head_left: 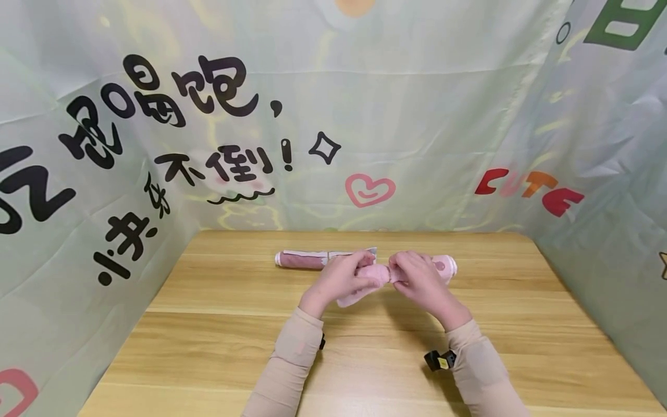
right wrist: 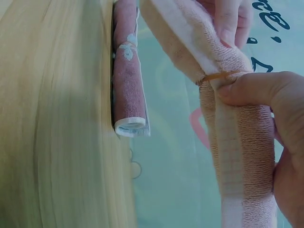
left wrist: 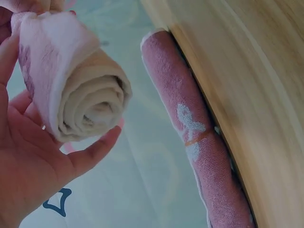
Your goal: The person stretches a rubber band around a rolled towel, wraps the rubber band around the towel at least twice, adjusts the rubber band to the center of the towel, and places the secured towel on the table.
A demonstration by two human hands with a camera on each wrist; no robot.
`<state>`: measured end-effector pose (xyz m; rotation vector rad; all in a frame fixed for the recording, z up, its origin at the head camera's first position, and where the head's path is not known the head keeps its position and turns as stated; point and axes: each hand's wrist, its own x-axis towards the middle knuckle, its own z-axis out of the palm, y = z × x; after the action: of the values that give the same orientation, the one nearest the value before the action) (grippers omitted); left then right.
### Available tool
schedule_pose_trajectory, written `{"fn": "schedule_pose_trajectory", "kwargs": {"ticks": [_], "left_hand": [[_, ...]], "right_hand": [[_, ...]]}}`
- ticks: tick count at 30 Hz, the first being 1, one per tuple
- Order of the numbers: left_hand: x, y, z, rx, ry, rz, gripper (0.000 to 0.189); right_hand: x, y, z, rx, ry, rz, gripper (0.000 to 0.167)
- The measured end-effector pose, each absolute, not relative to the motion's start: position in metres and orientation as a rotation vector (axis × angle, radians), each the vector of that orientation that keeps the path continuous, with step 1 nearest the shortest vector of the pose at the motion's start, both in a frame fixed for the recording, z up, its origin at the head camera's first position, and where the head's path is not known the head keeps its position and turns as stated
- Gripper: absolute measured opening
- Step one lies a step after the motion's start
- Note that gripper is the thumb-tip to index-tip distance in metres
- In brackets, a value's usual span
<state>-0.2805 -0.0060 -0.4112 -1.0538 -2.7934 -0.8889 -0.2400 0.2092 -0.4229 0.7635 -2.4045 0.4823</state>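
A light pink rolled towel (head_left: 375,275) is held up above the table between both hands. My left hand (head_left: 339,282) grips one half of it, with the spiral end of the roll showing in the left wrist view. My right hand (head_left: 421,284) holds the other half, its thumb pressing beside an orange rubber band (right wrist: 221,76). That band cinches the towel at its middle, where the roll bends. Behind the hands, a darker mauve rolled towel (left wrist: 180,104) lies on the table, with a band around its middle and a pale bow-like pattern.
The wooden table (head_left: 219,336) has printed cloth walls (head_left: 432,133) at its back and both sides. A small black device (head_left: 440,360) sits at the right wrist, over the beige sleeve (head_left: 484,370).
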Motion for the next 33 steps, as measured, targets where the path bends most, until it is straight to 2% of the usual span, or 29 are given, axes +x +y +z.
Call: {"fn": "schedule_pose_trajectory", "kwargs": {"ticks": [4,7,11,17,20,29,33], "left_hand": [[-0.282,-0.004,-0.414,-1.092,-2.773,-0.739,0.033],[-0.282,-0.003,-0.416,-1.085,-2.732,-0.617,0.036],[-0.279,-0.001,-0.418,-1.062,-2.649,-0.457,0.025],[-0.279,0.002,-0.423,-1.095,-2.477,-0.331,0.029],[-0.279,0.003,-0.426,-1.118,-2.377,-0.314,0.027],[-0.277,0.005,-0.427,-1.126,-2.19,-0.282,0.02],[-0.275,0.008,-0.427,-1.13,-2.178,-0.23,0.019]], "right_hand": [[-0.239,0.208,-0.422,0.774,-2.382,0.454,0.045],[-0.239,0.208,-0.422,0.781,-2.384,0.436,0.045],[-0.238,0.211,-0.421,0.802,-2.446,0.461,0.041],[-0.236,0.216,-0.414,0.824,-2.555,0.744,0.018],[-0.237,0.213,-0.415,0.75,-2.547,0.779,0.009],[-0.235,0.202,-0.415,0.536,-2.655,0.805,0.011],[-0.234,0.198,-0.412,0.323,-2.735,0.782,0.012]]}}
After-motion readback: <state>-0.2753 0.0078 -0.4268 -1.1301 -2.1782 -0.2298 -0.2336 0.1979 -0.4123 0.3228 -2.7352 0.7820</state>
